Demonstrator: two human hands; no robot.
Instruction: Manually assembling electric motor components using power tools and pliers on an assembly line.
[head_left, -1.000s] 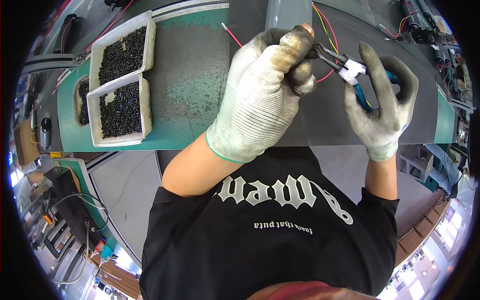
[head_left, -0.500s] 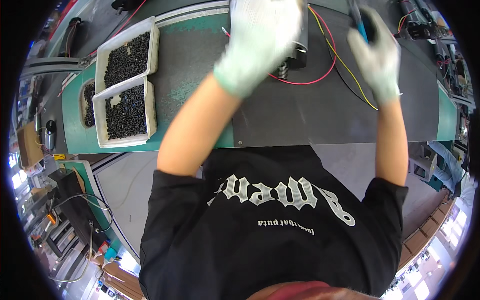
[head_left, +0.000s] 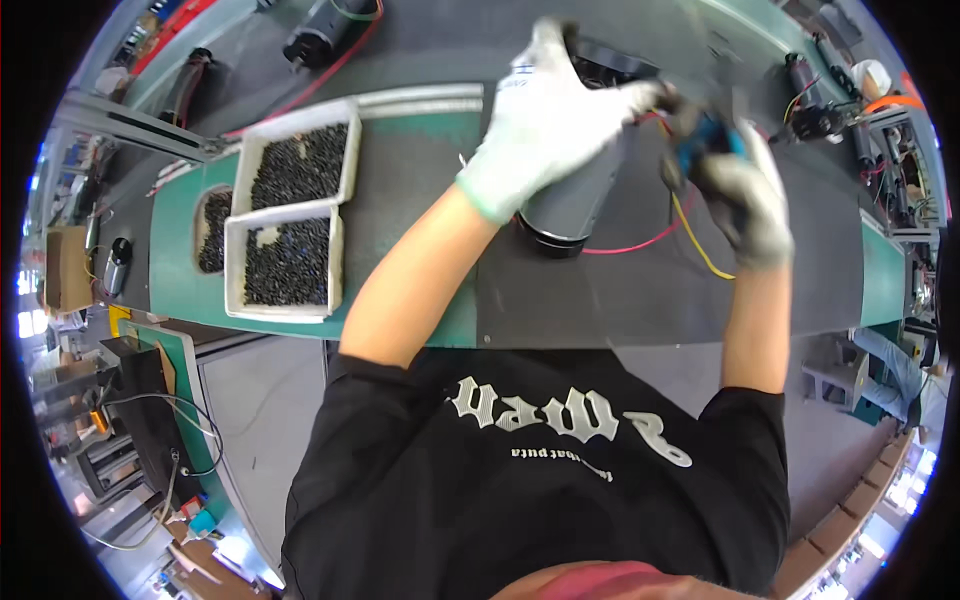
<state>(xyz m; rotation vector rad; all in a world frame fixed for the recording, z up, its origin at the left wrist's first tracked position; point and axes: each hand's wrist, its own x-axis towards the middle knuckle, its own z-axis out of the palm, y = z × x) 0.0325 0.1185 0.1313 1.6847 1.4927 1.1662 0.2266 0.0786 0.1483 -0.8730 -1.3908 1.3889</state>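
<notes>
My left hand (head_left: 560, 125), in a white glove with dark fingertips, lies across a dark grey cylindrical motor (head_left: 575, 205) and grips it. Its fingers bend over the far side while the thumb stretches right. My right hand (head_left: 745, 190), gloved too and smeared by motion, is closed around a blue-handled tool (head_left: 705, 145); blur hides its exact kind. Between the hands, a yellow wire (head_left: 695, 235) and a red wire (head_left: 640, 244) trail onto the dark mat. The tool is close to my left thumb tip; whether they touch, I cannot tell.
Two white trays (head_left: 333, 262) of small black parts stand at the left on the green bench top (head_left: 410, 240). Beside them a recess (head_left: 212, 232) holds similar parts. Another motor (head_left: 320, 35) lies at the far left, and further motors (head_left: 812, 115) line the right side.
My right hand has come left and nearer with the blue-handled tool, toward my left hand. The motor's near end now shows a black cap, and the spring-like part seen earlier is out of sight.
</notes>
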